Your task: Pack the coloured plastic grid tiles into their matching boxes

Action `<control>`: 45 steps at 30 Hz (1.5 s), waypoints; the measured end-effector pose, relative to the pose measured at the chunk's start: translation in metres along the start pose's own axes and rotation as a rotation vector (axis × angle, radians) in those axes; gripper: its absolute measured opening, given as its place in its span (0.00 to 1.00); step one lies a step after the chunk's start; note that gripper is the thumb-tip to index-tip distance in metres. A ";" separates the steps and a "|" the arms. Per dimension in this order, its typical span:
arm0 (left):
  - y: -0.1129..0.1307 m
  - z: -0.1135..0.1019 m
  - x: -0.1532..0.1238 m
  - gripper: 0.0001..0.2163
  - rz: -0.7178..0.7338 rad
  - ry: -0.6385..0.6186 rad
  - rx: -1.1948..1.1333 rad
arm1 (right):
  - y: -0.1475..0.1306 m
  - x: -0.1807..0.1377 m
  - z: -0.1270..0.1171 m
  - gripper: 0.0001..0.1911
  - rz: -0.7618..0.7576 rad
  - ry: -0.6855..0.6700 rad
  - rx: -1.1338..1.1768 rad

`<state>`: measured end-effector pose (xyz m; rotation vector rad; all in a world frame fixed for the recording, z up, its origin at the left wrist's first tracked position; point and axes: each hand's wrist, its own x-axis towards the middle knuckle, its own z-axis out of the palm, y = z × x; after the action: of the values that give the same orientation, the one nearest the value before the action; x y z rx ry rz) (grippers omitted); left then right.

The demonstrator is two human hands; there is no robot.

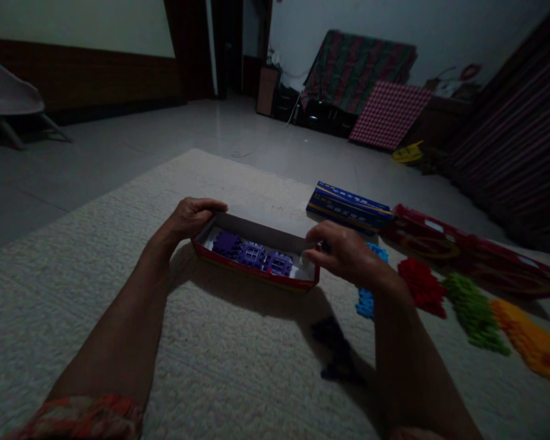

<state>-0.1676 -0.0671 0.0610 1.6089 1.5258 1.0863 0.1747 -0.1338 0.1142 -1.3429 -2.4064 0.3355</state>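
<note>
A long shallow open cardboard box point(261, 276), red outside and white within, sits on the quilted mat. Several purple plastic pieces point(252, 253), some with window-like lattices, lie in it. At the box's left end, my left hand point(190, 219) grips the wall, with fingers over the rim. My right hand point(341, 247) is at the box's right end, its thumb and fingers curled together over the corner. Something small and dark shows between them, too dim to name. Dark purple pieces point(337, 351) lie in shadow on the mat below my right forearm.
Right of the box lie piles of blue pieces point(365, 302), red pieces point(421, 287), green pieces point(476, 315) and orange pieces point(529, 339). Behind them stand a blue box point(351, 208) and dark red boxes point(476, 250). A pale chair point(9, 91) stands far left.
</note>
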 end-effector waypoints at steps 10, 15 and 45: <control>0.002 -0.006 0.002 0.17 0.025 -0.041 0.028 | 0.096 -0.023 -0.008 0.11 0.425 0.318 -0.113; -0.002 -0.006 0.004 0.19 0.050 -0.043 0.028 | 0.108 -0.014 0.011 0.22 0.333 0.155 -0.056; 0.004 -0.001 -0.002 0.14 0.009 -0.002 -0.049 | 0.077 -0.003 -0.009 0.15 0.227 0.224 -0.189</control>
<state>-0.1672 -0.0694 0.0645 1.5851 1.4810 1.1186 0.2390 -0.0965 0.0924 -1.6469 -2.1480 0.0119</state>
